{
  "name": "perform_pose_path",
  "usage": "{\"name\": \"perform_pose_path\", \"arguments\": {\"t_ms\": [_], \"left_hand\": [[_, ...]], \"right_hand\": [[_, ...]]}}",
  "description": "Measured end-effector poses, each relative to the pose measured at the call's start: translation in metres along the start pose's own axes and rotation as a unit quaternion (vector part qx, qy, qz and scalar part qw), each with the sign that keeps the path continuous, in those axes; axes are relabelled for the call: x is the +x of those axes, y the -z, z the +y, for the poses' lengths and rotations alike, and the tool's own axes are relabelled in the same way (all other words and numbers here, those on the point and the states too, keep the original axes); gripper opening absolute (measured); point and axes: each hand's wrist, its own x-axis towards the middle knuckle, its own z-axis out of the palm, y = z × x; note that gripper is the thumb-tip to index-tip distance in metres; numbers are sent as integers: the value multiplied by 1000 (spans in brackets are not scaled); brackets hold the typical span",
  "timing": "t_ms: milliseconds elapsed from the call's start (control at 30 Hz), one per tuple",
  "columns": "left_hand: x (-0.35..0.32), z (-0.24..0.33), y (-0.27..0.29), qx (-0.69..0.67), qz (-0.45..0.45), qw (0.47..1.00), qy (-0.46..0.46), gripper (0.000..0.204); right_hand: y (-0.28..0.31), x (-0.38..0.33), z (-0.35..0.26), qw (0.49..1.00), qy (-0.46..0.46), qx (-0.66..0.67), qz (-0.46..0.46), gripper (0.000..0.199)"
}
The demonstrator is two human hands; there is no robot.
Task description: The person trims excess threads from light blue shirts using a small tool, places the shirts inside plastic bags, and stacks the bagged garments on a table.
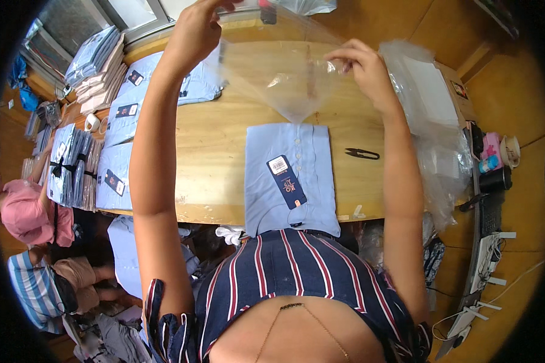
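A clear plastic bag [297, 85] hangs spread out above the far side of the table. Its upper left edge is pinched in my left hand [195, 33], whose fingertips reach the top of the view. On the other side, my right hand [363, 66] grips the bag between thumb and fingers. Below the bag's lower corner lies a folded light blue shirt [257, 181], buttons up, overhanging the near table edge against me. A dark blue hang tag [286, 181] rests on the shirt. Black thread snips [362, 153] lie right of it.
More folded blue shirts [116, 157] cover the table's left end, beside stacks of bagged shirts [97, 66] and a tied bundle [69, 166]. Loose plastic bags [412, 91] lie on the right, near a black cup [496, 179]. Two people, one in a pink top [27, 212], are at lower left.
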Motion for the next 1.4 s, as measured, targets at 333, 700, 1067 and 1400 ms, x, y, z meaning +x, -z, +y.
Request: {"name": "perform_pose_path", "arguments": {"t_ms": [333,700,1067,1400], "left_hand": [[-78,29,-62,-22,334,933,133,18],[-201,-15,-193,-204,-28,848,489,11],[-217,-15,-175,-440,-22,683,582,10],[-243,25,-132,-494,-60,669,551,15]], "right_hand": [[-28,-35,11,902,81,-304,296,6],[-108,-123,134,887,-404,210,72,21],[-87,-140,127,828,-472,292,-82,10],[-77,-170,97,806,-482,314,-139,15]]}}
